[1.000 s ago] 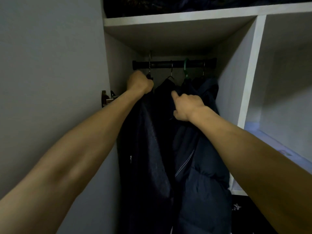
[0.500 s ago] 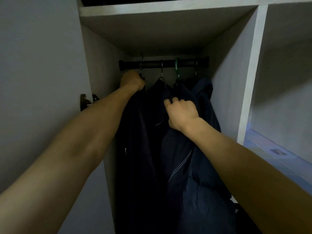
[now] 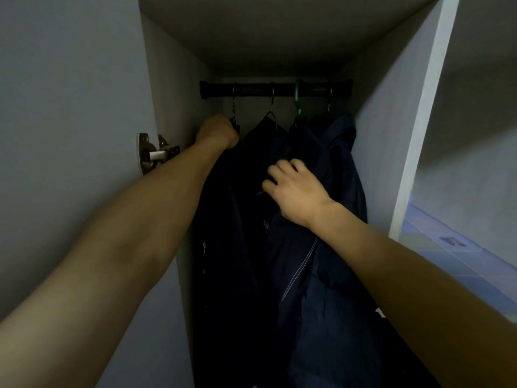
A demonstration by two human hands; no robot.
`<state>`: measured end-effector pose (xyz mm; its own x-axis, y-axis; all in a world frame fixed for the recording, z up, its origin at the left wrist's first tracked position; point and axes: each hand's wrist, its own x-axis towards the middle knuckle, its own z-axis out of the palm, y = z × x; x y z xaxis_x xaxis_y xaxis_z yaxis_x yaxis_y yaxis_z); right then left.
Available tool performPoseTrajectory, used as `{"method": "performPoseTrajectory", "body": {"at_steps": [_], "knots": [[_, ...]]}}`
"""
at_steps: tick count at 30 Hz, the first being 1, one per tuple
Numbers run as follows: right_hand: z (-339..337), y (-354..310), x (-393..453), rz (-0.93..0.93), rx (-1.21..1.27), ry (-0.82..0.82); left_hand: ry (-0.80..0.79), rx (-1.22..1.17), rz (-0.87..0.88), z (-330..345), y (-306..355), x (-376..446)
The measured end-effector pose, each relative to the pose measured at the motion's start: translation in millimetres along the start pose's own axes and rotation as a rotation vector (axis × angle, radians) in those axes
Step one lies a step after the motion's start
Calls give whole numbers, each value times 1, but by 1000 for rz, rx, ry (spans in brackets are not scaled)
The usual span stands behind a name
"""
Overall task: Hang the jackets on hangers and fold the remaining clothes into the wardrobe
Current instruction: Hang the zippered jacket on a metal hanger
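Several dark jackets hang from a black rail inside a narrow wardrobe bay. My left hand is curled round the top of the leftmost black jacket, right under its hanger hook. My right hand is lower, fingers bent into the front of a navy padded jacket in the middle. A green hanger hook and metal hooks sit on the rail. The jackets' lower ends are lost in shadow.
The open wardrobe door stands at the left with a metal hinge. A white divider panel bounds the bay on the right; beyond it lies a shelf with pale blue fabric.
My right hand has slid down the navy jacket, away from the rail. My left hand stays on the leftmost jacket's top. The camera has moved closer and tilted down.
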<state>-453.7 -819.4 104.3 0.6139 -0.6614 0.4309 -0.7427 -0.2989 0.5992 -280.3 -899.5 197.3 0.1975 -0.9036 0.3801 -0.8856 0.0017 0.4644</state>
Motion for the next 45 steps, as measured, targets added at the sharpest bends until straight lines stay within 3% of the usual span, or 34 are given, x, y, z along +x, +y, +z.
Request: {"method": "performPoseTrajectory", "body": {"at_steps": [5,11,17,20,24,32,37,40,42,45], "knots": [[5,-32,-8,-209,-120,-376,-47,20,47,16,-2,-42],[16,-68,-19,-203,-136,-660,78,-34,139,50,-38,-101],[1,-68,-69,-301,13,-651,105,15,118,57,-73,-102],[-4,-59,-89,-217,60,-597,88,-54,40,61,-80,-107],[-4,-74,-99,-116,-10,-662,-23,-250,-32,77,-71,-138],[13,-134,-118,-75,43,-776,-39,-406,-45,106,-84,-206],[14,-151,-150,-252,199,-737,-168,-356,-100,119,-123,-239],[9,-145,-173,-321,196,-627,-225,-229,-171,134,-146,-261],[10,-140,-186,-241,174,-515,-186,-136,-190,140,-154,-274],[17,-148,-206,67,284,-205,-16,-88,-178,137,-158,-289]]}}
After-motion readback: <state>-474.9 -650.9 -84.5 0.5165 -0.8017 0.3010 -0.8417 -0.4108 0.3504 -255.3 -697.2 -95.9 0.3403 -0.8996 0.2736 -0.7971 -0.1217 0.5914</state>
